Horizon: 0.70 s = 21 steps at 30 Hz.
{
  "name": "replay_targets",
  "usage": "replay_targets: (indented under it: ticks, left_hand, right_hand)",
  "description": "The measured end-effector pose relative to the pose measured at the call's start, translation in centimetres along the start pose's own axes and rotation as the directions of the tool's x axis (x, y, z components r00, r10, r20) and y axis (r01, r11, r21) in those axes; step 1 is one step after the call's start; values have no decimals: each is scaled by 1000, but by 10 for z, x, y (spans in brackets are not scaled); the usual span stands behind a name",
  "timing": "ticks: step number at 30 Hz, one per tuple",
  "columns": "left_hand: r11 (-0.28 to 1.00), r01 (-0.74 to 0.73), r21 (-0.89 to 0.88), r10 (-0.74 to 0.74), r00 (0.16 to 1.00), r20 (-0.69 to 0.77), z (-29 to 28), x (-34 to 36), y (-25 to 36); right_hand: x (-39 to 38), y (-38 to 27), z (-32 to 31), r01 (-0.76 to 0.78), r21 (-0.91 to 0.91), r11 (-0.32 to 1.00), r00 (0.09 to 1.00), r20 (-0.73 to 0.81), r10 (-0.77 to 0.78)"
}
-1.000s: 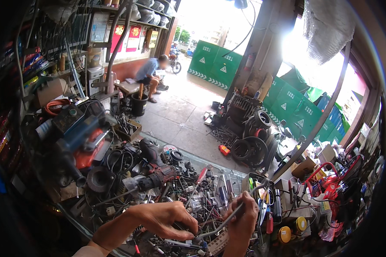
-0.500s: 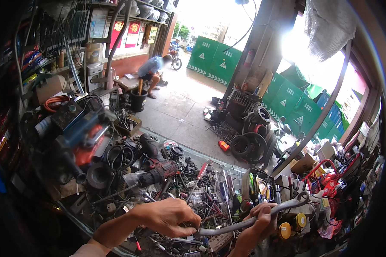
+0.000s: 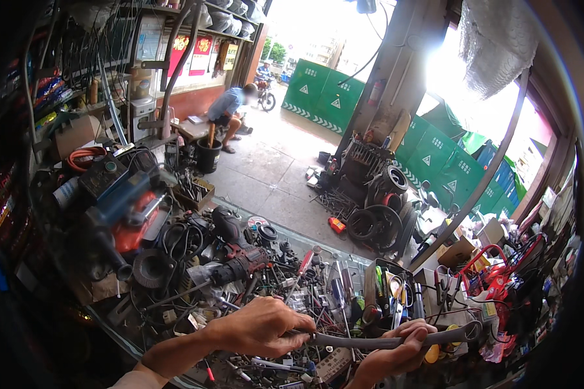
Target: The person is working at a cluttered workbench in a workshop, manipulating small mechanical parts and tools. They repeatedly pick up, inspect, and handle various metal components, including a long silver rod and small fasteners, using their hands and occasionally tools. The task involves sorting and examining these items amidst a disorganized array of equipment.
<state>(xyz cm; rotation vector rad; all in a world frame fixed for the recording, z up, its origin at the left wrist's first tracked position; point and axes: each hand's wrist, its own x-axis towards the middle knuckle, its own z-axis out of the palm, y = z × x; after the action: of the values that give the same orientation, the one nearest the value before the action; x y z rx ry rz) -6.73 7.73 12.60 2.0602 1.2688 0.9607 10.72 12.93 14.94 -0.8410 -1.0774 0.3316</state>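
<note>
A long grey metal ring spanner (image 3: 353,341) lies nearly level across both hands above the cluttered bench. My left hand (image 3: 256,326) is closed round its left end, hiding that end. My right hand (image 3: 396,353) grips the shaft farther right, thumb on top, and the ring end sticks out beyond the fingers. Beneath and beyond my hands lie loose screwdrivers, bits and small metal parts. A red and black power drill (image 3: 237,266) rests beyond my left hand.
A blue bench grinder (image 3: 123,194) stands at left beside a wire wheel (image 3: 152,266). A tray of hand tools (image 3: 389,292) sits beyond my right hand. Tyres (image 3: 376,223) are stacked on the floor past the bench. A person (image 3: 224,110) sits bent over at the far left.
The spanner's right end has dropped and its shaft has turned closer to level. Both hands have shifted slightly right, and my right hand shows more of its palm side.
</note>
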Motion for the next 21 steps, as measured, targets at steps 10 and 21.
replay_targets:
  ticks: [10,21]
  left_hand:
    - [997,72,22,-68,989,-131,-6,2,3]
    - [944,13,-330,-120,945,-304,-3,1,-1]
  right_hand:
    - [3,9,-6,207,-380,902,930,361,-62]
    - [-3,98,20,570,-562,599,459,823,335]
